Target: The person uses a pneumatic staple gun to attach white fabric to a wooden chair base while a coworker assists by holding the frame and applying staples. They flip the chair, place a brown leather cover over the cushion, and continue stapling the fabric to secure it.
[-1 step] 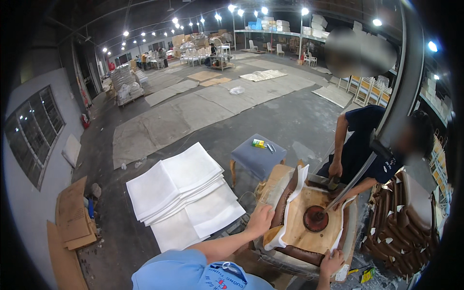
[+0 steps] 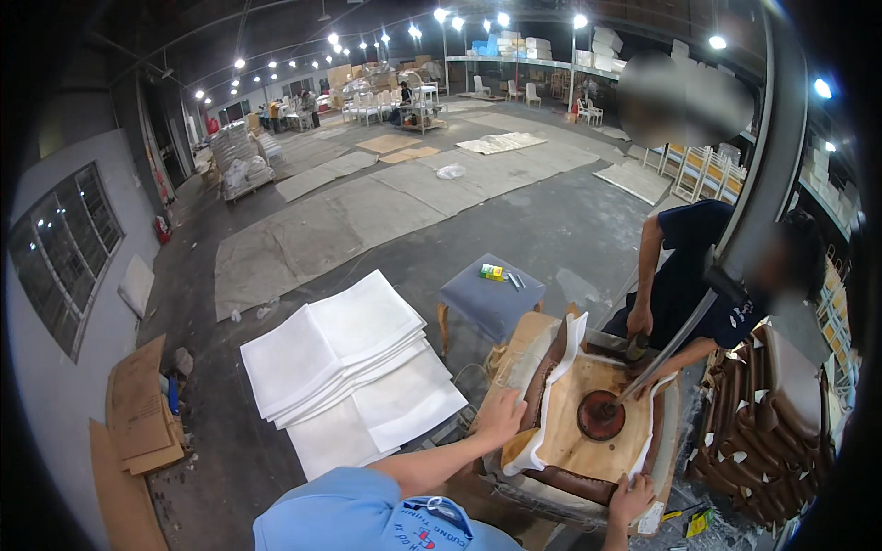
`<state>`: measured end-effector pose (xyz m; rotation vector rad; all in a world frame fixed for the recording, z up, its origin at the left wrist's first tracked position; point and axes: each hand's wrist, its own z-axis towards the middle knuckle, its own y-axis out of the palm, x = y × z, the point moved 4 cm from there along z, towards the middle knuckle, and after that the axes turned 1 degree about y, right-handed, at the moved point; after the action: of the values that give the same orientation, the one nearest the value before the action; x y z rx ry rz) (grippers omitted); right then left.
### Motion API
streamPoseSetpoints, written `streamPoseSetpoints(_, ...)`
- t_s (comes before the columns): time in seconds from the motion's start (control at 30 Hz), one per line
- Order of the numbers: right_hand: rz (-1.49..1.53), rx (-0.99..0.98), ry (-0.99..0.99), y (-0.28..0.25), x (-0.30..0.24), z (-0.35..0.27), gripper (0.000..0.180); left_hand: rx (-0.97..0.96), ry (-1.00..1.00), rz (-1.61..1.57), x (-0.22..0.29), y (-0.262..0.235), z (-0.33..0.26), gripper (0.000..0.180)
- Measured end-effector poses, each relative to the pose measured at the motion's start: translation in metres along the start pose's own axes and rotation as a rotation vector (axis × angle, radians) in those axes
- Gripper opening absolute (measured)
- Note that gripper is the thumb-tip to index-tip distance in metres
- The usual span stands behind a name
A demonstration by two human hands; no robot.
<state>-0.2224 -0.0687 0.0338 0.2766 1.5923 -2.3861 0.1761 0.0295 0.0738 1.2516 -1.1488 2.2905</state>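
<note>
A seat cushion lies upside down on a work stand, its wooden board [image 2: 565, 432] facing up. Brown leather [image 2: 574, 484] and white lining [image 2: 528, 455] wrap around its edges. A round reddish-brown press pad [image 2: 602, 415] on a metal rod bears on the board. My left hand [image 2: 501, 418] grips the leather at the left edge, fingertips partly hidden. At the near right corner, my right hand [image 2: 631, 499] curls its fingers over the leather rim. Across the seat, a co-worker's hand [image 2: 639, 321] holds a tool that I cannot make out; their other hand is at the far right edge.
White sheets [image 2: 340, 358] are stacked on my left. Beyond the stand sits a blue-grey stool [image 2: 491, 298] with a small yellow-green box [image 2: 491, 272]. Brown leather covers [image 2: 763, 413] pile up at right, beside an upright metal post [image 2: 772, 165]. Flattened cardboard [image 2: 138, 404] leans at far left.
My left hand has shifted very slightly to the right along the seat's edge. The co-worker's tool hand has moved a little. The seat and press pad look unchanged.
</note>
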Motion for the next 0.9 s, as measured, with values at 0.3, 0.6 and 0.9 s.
streamPoseSetpoints(0.3,0.005,0.102,-0.061,0.006,-0.009,0.006,0.033,-0.18,-0.103,0.395,-0.003,0.038,-0.004,0.056)
streamPoseSetpoints(0.6,0.418,-0.381,0.024,-0.021,0.01,0.032,0.056,-0.161,-0.092,0.403,0.0,0.03,-0.003,0.049)
streamPoseSetpoints(0.9,0.805,-0.962,-0.144,-0.124,-0.085,-0.126,0.053,-0.228,-0.119,0.317,-0.01,0.03,0.0,0.04)
